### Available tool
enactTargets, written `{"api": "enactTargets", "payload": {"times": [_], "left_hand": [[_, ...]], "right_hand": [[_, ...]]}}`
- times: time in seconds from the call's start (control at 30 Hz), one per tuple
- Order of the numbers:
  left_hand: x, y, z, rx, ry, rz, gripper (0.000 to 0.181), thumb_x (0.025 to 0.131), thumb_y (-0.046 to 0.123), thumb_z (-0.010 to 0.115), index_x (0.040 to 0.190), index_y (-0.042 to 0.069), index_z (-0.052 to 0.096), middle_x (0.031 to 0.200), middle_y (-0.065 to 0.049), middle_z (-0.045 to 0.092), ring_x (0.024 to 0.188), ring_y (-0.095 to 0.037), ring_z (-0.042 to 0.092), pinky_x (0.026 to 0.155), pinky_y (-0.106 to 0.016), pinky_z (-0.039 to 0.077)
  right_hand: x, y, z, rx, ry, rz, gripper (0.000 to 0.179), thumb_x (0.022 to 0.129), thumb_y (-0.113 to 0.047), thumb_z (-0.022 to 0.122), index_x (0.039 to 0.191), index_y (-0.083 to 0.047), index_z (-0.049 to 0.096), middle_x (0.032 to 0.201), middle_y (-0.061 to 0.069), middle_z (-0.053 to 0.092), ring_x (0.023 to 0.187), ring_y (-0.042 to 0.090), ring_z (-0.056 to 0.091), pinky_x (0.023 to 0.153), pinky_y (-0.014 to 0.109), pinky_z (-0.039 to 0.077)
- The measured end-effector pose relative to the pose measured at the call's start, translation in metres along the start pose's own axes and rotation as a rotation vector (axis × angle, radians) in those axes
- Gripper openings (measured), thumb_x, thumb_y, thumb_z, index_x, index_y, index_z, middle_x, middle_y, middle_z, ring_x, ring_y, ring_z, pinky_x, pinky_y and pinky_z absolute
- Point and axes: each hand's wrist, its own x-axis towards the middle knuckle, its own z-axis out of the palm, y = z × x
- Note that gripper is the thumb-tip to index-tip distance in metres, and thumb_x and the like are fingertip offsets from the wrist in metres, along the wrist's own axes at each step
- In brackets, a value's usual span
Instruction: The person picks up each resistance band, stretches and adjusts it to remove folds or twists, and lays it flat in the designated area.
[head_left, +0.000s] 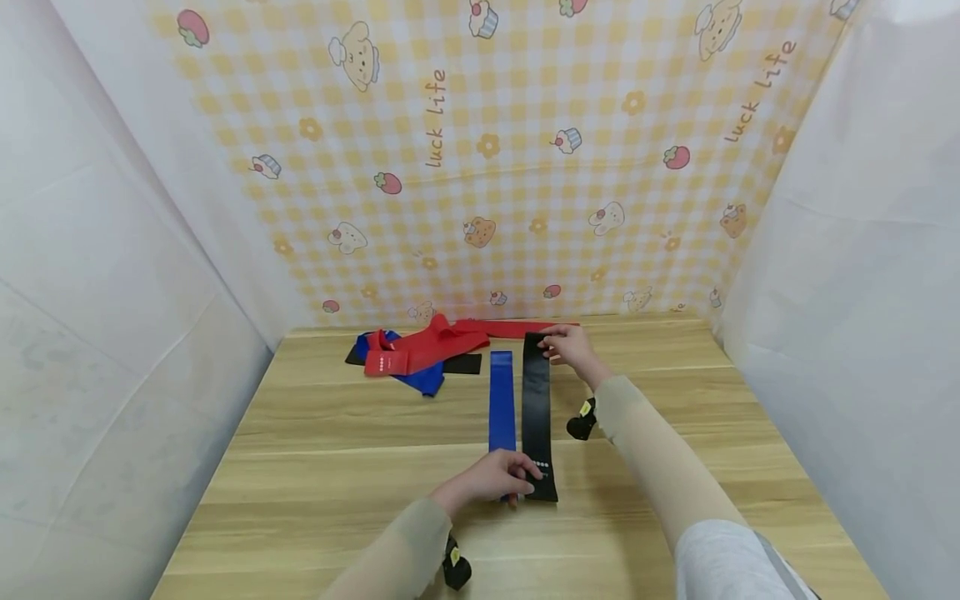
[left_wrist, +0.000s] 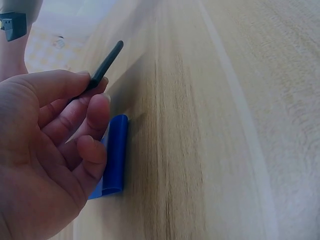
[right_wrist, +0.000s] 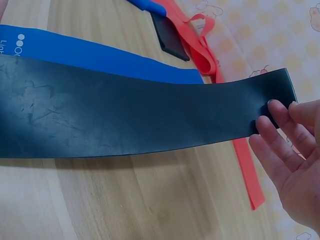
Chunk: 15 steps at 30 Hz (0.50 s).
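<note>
A black resistance band (head_left: 536, 400) is stretched lengthwise between both hands, with white print at its near end. My left hand (head_left: 498, 477) pinches the near end between thumb and fingers; in the left wrist view the band's edge (left_wrist: 107, 64) shows raised above the table. At the far end my right hand (head_left: 567, 346) pinches the band's corner, thumb on one side and fingertips against the other. Alongside on the left lies a flat blue resistance band (head_left: 502, 400), its near end partly hidden under my left hand. White dots and lettering mark the blue band in the right wrist view.
A loose pile with a red band (head_left: 427, 346), a blue band (head_left: 429, 380) and a black band (head_left: 462, 364) lies at the table's back left. Another red strip (head_left: 517, 329) runs along the back edge. A patterned cloth (head_left: 487, 192) hangs behind the wooden table (head_left: 337, 467).
</note>
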Motion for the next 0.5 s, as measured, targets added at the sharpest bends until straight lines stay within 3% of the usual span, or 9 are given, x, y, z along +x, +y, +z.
{"api": "enactTargets", "payload": {"times": [0.27, 0.5], "left_hand": [[0.0, -0.0015, 0.0033, 0.011, -0.003, -0.011, 0.015, 0.087, 0.002, 0.068, 0.102, 0.007, 0.07, 0.068, 0.001, 0.055, 0.055, -0.014, 0.056, 0.05, -0.023, 0.043], [0.0014, -0.0026, 0.0041, 0.016, 0.008, -0.013, 0.015, 0.088, 0.003, 0.068, 0.102, 0.008, 0.071, 0.069, 0.002, 0.056, 0.057, -0.012, 0.054, 0.05, -0.023, 0.041]], "right_hand": [[-0.0004, 0.0052, -0.001, 0.019, -0.033, 0.041, 0.035, 0.101, -0.007, 0.047, 0.133, 0.005, 0.053, 0.111, 0.022, 0.065, 0.081, 0.024, 0.066, 0.092, 0.058, 0.044], [-0.0007, 0.0053, -0.001, 0.012, -0.019, 0.039, 0.033, 0.101, -0.008, 0.048, 0.131, 0.004, 0.055, 0.111, 0.023, 0.065, 0.083, 0.025, 0.066, 0.09, 0.055, 0.047]]}}
